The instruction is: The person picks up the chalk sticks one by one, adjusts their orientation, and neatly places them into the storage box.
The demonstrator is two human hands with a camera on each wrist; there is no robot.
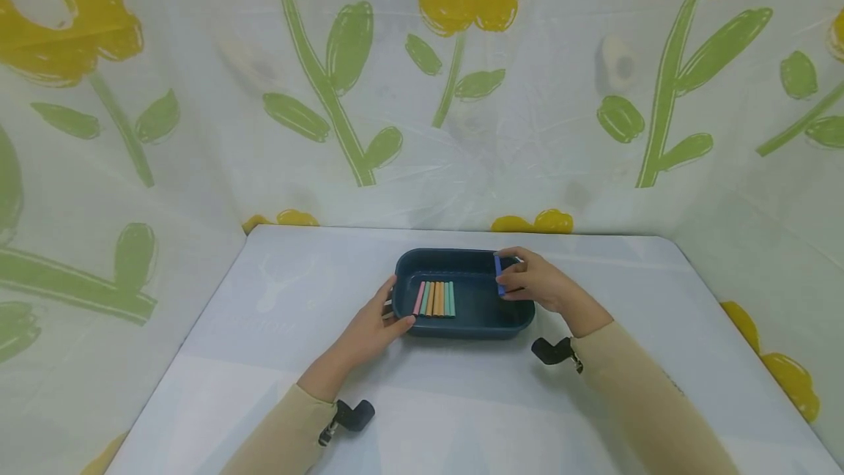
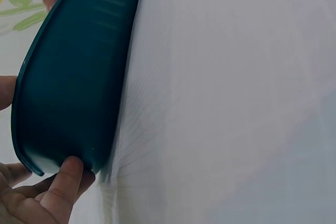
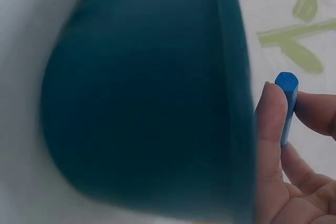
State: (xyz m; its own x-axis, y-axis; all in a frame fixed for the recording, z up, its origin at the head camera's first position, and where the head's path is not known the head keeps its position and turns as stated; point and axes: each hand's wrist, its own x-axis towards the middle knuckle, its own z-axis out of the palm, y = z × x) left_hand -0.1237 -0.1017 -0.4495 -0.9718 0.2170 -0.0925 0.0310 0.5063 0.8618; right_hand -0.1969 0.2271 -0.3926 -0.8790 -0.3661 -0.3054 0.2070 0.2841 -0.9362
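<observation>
A dark teal tray (image 1: 475,328) stands on the white table. At its left end my left hand (image 1: 369,330) holds it, thumb by the front corner and fingers round the outer wall (image 2: 79,77). Over the tray's right end, my right hand (image 1: 537,283) pinches a blue chalk stick (image 1: 499,275) between thumb and fingers. In the right wrist view the blue chalk stick (image 3: 287,103) shows a many-sided end, above the tray rim. A row of chalk sticks (image 1: 434,299) in pink, green and orange lies side by side in the tray's left half.
The white table (image 1: 277,358) reaches around the tray on all sides. A flower-printed curtain (image 1: 527,94) hangs behind and along both sides. Small black cameras (image 1: 356,415) are strapped at both sleeves.
</observation>
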